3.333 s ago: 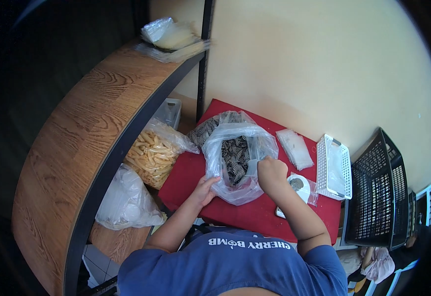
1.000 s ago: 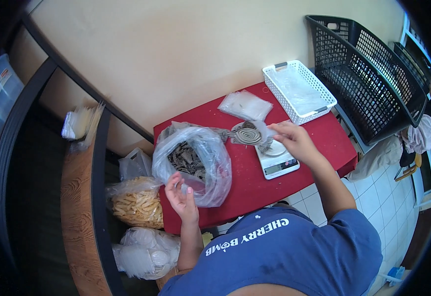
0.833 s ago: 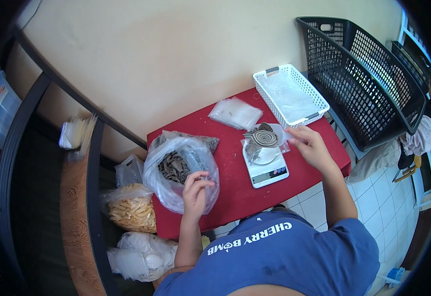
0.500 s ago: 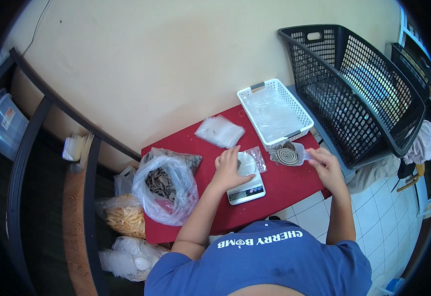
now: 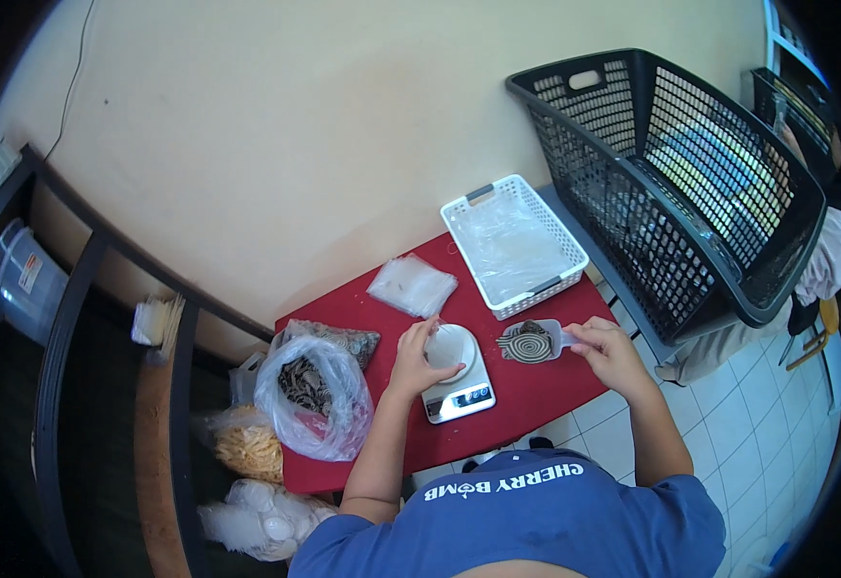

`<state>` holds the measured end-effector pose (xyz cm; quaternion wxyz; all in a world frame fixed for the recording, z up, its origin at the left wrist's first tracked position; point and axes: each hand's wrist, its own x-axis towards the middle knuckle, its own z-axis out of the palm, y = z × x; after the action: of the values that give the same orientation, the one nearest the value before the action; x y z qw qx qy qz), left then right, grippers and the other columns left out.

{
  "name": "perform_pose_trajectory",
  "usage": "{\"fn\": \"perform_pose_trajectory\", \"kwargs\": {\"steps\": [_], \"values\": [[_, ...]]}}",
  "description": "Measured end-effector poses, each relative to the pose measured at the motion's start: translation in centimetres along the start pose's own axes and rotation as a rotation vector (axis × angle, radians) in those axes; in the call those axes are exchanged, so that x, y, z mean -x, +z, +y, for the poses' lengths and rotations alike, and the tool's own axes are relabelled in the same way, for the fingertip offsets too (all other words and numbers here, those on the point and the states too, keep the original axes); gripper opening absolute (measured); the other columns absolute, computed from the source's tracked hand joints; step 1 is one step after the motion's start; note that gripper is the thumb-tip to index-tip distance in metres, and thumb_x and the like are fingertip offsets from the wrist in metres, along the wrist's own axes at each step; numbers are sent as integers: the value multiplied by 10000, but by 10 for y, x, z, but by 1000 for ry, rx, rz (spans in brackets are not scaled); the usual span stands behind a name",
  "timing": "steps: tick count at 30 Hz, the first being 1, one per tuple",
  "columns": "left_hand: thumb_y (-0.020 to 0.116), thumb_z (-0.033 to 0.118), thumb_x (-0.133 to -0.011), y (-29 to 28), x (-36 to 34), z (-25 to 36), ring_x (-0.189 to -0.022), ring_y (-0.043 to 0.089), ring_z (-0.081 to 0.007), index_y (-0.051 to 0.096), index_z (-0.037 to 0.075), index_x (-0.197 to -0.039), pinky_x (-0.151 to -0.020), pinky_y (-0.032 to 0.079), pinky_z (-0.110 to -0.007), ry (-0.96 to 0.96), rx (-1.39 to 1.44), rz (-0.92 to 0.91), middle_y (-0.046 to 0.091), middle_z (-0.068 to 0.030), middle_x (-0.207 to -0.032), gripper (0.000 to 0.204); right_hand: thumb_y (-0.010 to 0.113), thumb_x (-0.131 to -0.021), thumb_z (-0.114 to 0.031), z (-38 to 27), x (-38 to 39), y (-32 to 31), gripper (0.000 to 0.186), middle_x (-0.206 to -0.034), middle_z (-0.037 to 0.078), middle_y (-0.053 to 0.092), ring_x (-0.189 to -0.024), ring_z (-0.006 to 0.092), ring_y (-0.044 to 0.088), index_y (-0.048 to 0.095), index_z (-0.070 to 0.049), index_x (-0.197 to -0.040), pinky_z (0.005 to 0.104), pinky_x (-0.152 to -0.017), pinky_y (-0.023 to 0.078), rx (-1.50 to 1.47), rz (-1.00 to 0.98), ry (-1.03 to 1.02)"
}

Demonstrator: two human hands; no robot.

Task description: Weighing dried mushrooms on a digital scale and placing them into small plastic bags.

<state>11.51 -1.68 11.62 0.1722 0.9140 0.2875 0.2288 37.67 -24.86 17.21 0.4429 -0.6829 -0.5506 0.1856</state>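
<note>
A white digital scale (image 5: 467,401) with a round top and a small display stands near the middle of the red-topped table. My left hand (image 5: 417,358) is at its round top, with thumb and fingers curved about a pale, see-through round thing (image 5: 450,349); whether that is a cup or a bag I cannot tell. My right hand (image 5: 615,356) is closed on the handle of a clear plastic scoop (image 5: 555,340), held level to the right of the scale. In the scoop lie dark-and-white spiral-striped pieces (image 5: 526,345).
An open plastic bag (image 5: 351,424) of striped pieces stands left. Behind the scale are flat clear bags (image 5: 411,285) and a white basket (image 5: 570,275). A large black basket (image 5: 623,193) stands at right. Bags of yellowish sticks (image 5: 250,451) and white items (image 5: 264,520) sit by the dark rack (image 5: 64,328).
The view has shifted slightly. My right hand has brought the scoop lower and closer to me. The small clear packet beside the scale no longer shows. My left hand remains at the scale.
</note>
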Motion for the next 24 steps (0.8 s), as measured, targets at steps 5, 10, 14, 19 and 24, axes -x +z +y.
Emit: {"fn": "perform_pose_trajectory", "kwargs": {"steps": [5, 10, 14, 19, 24], "values": [[866, 291, -545, -31, 38, 6, -1025, 570, -273, 512, 41, -1294, -907, 467, -364, -12, 226, 93, 577, -131, -1092, 866, 623, -831, -55, -31, -33, 44, 277, -834, 112, 575, -810, 259, 570, 659, -26, -1105, 352, -727, 455, -109, -129, -105], [881, 255, -531, -65, 68, 13, -1042, 582, -258, 516, 1, -1278, -918, 471, -364, -3, 237, 194, 581, -144, -1134, 870, 638, -819, -42, -59, -61, 96, 285, -844, 120, 583, -801, 267, 574, 665, -32, -1102, 359, -730, 457, -158, -248, -188], [855, 226, -548, -84, 86, 2, -969, 604, -257, 552, -2, -1225, -875, 489, -358, -18, 224, 272, 599, -128, -1065, 776, 632, -826, -16, -85, -77, 120, 268, -848, 105, 587, -814, 243, 570, 671, -32, -1090, 326, -750, 460, -3, -321, -304], [843, 213, -557, -93, 92, -7, -930, 615, -249, 573, 7, -1202, -838, 505, -344, -7, 164, 304, 609, -126, -1044, 729, 619, -846, -164, -139, -97, 135, 207, -935, 79, 612, -936, 275, 571, 710, -178, -1030, 393, -746, 514, 506, -376, -485], [855, 198, -561, -82, 90, -19, -1002, 615, -227, 575, 6, -1220, -877, 499, -332, -136, 339, 310, 616, -132, -1075, 742, 602, -818, -131, -182, -117, 163, 201, -935, 55, 614, -958, 263, 558, 719, -149, -979, 390, -724, 501, 900, -437, -614]]}}
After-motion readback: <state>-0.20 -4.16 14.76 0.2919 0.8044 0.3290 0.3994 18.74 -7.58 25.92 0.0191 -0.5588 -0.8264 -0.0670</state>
